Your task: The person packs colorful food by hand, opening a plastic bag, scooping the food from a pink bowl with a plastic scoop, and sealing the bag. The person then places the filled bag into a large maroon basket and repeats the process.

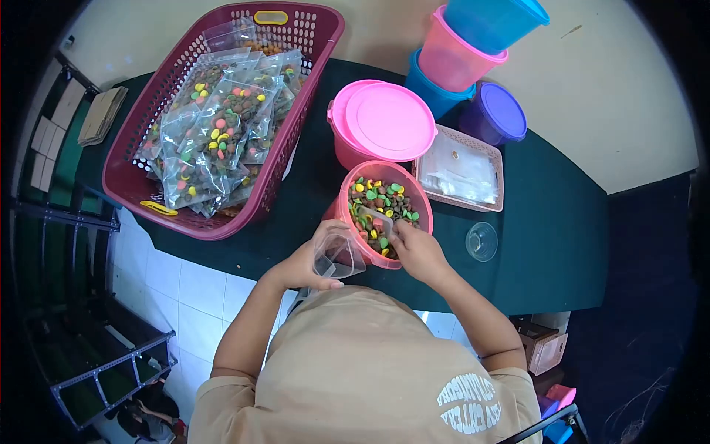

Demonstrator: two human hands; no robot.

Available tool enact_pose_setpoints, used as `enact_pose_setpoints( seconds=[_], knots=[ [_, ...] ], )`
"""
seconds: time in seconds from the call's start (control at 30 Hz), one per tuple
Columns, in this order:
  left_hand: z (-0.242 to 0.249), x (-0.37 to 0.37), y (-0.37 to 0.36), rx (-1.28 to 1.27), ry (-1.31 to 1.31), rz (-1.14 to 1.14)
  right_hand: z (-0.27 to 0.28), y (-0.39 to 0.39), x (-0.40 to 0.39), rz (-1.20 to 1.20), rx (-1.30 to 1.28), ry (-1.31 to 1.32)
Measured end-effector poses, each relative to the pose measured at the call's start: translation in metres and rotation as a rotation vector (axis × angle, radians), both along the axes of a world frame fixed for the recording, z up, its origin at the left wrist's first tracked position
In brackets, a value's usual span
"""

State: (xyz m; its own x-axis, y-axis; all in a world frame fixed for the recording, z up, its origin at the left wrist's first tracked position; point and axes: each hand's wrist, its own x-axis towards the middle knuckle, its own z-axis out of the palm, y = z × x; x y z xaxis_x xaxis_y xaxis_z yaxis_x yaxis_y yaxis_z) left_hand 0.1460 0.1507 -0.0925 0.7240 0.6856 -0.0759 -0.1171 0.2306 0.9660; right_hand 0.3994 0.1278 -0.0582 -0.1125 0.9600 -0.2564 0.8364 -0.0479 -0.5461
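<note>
1. Clear plastic, shaped as a bag [340, 257], clamped in the left grip [305, 262], just beside the near-left rim of the pink bucket [425, 210].
2. With the right grip [416, 251] clamped on a clear scoop [379, 220], among coloured pieces [396, 198] inside that bucket.
3. Farther out on the table [551, 214]: lidded pink tub [390, 122] beyond, clear bowl [482, 243] rightward, maroon basket [294, 142] leftward.

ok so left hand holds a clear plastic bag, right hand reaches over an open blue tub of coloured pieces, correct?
Not blue: the head view shows the open tub is pink. Left hand holds the clear plastic bag; right hand reaches over the tub.
</note>
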Motion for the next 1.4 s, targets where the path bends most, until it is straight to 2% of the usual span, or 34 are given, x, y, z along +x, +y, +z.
enact_pose_setpoints(
  seconds=[0.1,0.13,0.2,0.23,0.27,0.33,0.67,0.83,1.0,1.07,1.2,1.27,1.4],
  knots=[
    [0.005,-0.002,0.002,0.040,0.010,-0.018,-0.007,0.005,0.001,-0.048,-0.060,0.154],
    [0.009,-0.002,0.002,0.129,0.092,-0.024,-0.013,0.007,0.001,-0.046,-0.061,0.156],
    [0.022,-0.001,0.003,0.217,0.174,-0.033,-0.027,0.016,0.001,-0.092,-0.213,0.348],
    [0.030,-0.002,0.005,0.294,0.246,-0.079,-0.031,0.021,0.001,-0.196,-0.330,0.515],
    [0.036,-0.002,0.007,0.372,0.319,-0.122,-0.033,0.023,0.003,-0.195,-0.329,0.515],
    [0.041,-0.004,0.008,0.372,0.324,-0.125,-0.031,0.028,0.004,-0.331,-0.348,0.724],
    [0.029,-0.036,0.006,0.279,0.342,-0.081,-0.008,0.032,0.018,-0.213,-0.162,0.490],
    [0.020,-0.051,0.001,0.248,0.393,-0.069,0.010,0.029,0.013,-0.147,-0.060,0.217],
    [0.035,-0.063,-0.007,0.249,0.496,-0.080,0.025,0.024,0.008,-0.120,-0.037,0.178],
    [0.070,-0.058,-0.013,0.517,0.872,-0.088,0.035,0.020,0.007,-0.110,-0.051,0.173],
    [0.083,-0.049,-0.007,0.725,0.781,0.172,0.062,0.018,-0.001,-0.027,-0.064,0.216],
    [0.083,-0.040,-0.006,0.760,0.761,0.181,0.079,0.017,-0.006,-0.001,-0.049,0.230],
    [0.081,-0.020,-0.004,0.832,0.617,0.223,0.107,0.027,-0.023,0.250,0.035,0.067]
  ],
)
